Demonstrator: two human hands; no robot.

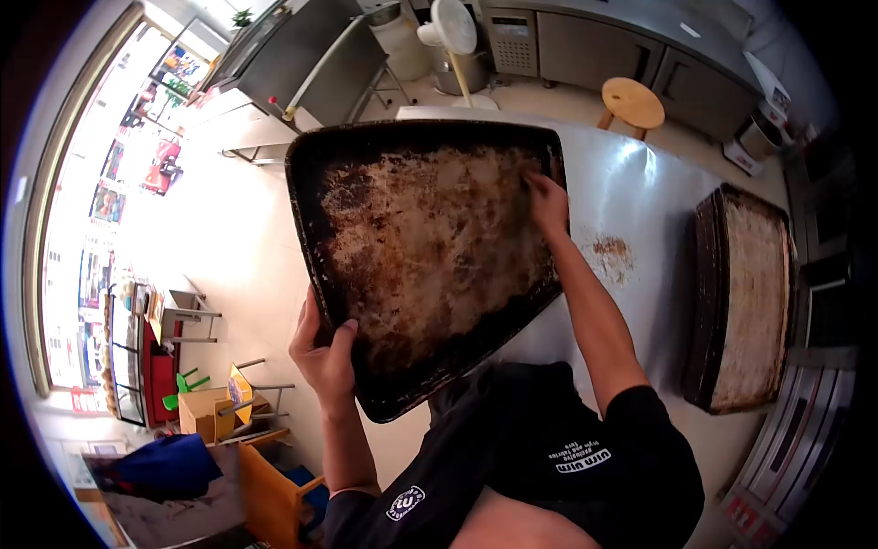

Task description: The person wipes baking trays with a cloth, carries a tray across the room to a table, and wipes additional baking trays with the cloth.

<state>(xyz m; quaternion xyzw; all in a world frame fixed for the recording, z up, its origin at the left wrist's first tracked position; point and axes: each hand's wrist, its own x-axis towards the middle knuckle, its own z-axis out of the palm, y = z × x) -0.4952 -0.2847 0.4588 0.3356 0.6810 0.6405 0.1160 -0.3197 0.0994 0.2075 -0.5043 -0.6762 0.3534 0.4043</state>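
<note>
A large baking tray point(430, 238) with a dark rim and a brown, stained inner surface is held up tilted in front of me, over the edge of the steel table. My left hand point(325, 352) grips its lower left rim, thumb on the inside and fingers behind. Near the right rim, my right hand point(549, 203) is over the tray's inner surface with its fingers bent together. Whether something small is in those fingers is hidden.
On the steel table point(654, 220) lie brown crumbs point(611, 254). A stack of baking trays point(754, 302) stands at its right end. Beyond are a round wooden stool point(633, 101), a white fan point(448, 27) and steel cabinets point(594, 46). Cardboard boxes point(201, 412) sit at lower left.
</note>
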